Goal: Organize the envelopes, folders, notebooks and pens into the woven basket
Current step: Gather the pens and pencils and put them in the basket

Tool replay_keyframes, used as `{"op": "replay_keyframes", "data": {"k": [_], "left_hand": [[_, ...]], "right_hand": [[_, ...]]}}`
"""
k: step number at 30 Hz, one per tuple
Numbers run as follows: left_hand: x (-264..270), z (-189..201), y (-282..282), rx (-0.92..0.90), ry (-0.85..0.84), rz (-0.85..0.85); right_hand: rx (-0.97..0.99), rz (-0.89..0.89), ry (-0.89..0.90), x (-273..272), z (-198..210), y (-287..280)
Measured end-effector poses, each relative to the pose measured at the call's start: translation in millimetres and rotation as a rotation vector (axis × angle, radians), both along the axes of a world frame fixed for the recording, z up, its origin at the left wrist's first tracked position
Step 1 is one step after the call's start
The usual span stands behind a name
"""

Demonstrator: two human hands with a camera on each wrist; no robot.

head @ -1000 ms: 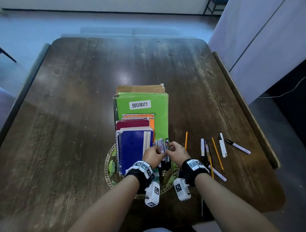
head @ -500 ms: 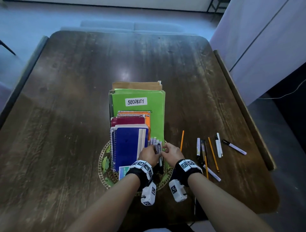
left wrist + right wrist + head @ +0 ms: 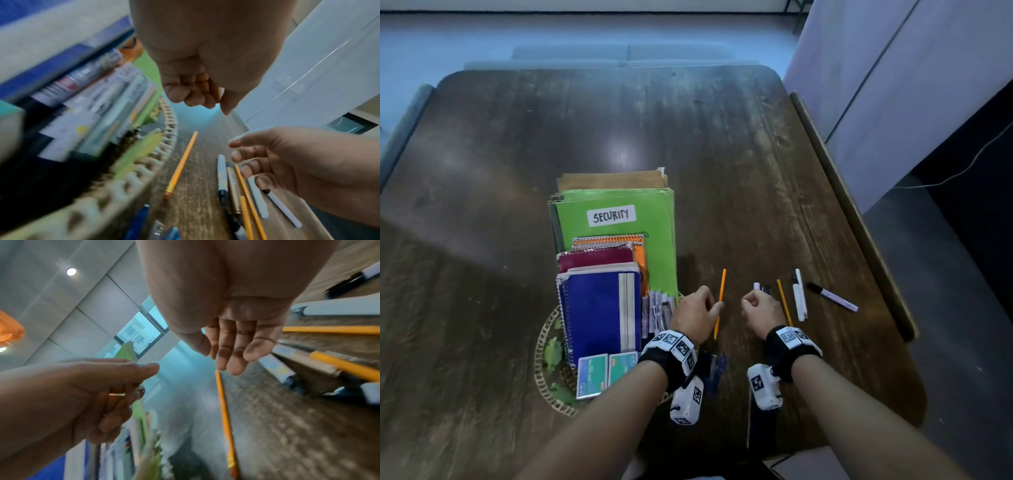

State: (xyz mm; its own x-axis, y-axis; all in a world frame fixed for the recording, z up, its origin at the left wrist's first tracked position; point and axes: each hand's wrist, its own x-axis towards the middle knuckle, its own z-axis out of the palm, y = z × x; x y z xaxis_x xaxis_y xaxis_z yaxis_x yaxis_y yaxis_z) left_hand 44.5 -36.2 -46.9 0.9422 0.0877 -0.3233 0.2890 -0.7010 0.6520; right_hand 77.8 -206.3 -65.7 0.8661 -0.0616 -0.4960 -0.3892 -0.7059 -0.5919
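Note:
The woven basket [image 3: 541,359] holds a brown envelope [image 3: 613,180], a green folder [image 3: 661,246] labelled SECURITY, spiral notebooks with a blue one [image 3: 599,311] in front, and several markers [image 3: 659,308] standing at its right side. My left hand [image 3: 714,305] hovers just right of the basket, fingers loosely curled and holding nothing, its tips close to an orange pencil [image 3: 721,294] lying on the table. My right hand [image 3: 750,303] is empty with relaxed fingers above a cluster of pens and pencils [image 3: 223,175]. The left wrist view shows the curled left fingers [image 3: 191,95] with nothing in them.
Two white pens [image 3: 799,296], a yellow pencil [image 3: 784,301] and a purple marker [image 3: 832,296] lie to the right on the dark wooden table [image 3: 688,137]. A blue object [image 3: 714,371] lies under my left wrist. Two green boxes [image 3: 592,375] sit at the basket's front.
Both hands let go of the markers in the basket and moved right. The left is now by the orange pencil, the right over the loose pens.

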Motion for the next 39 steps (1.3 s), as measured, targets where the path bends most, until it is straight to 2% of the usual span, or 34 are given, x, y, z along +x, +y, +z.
{"op": "replay_keyframes", "data": {"k": [5, 8, 13, 19, 25, 33, 39], "left_hand": [[22, -20, -52, -0.091, 0.115, -0.123], [37, -34, -76, -0.082, 0.187, -0.158], [57, -59, -108, 0.042, 0.295, -0.109], [67, -78, -124, 0.178, 0.303, -0.084], [73, -78, -123, 0.165, 0.306, -0.009], [73, -71, -106, 0.021, 0.357, -0.018], [66, -62, -96, -0.132, 0.340, -0.017]], "right_hand": [[-0.134, -0.141, 0.023, 14, -10, -62], [-0.192, -0.140, 0.040, 20, -20, -92], [-0.237, -0.130, 0.049, 26, -37, -121], [-0.246, -0.112, 0.034, 36, -50, -142], [-0.261, -0.042, -0.005, 43, -54, -143], [-0.350, 0.039, 0.053, 48, -60, -130], [-0.327, -0.002, 0.060, 50, -55, -122]]}}
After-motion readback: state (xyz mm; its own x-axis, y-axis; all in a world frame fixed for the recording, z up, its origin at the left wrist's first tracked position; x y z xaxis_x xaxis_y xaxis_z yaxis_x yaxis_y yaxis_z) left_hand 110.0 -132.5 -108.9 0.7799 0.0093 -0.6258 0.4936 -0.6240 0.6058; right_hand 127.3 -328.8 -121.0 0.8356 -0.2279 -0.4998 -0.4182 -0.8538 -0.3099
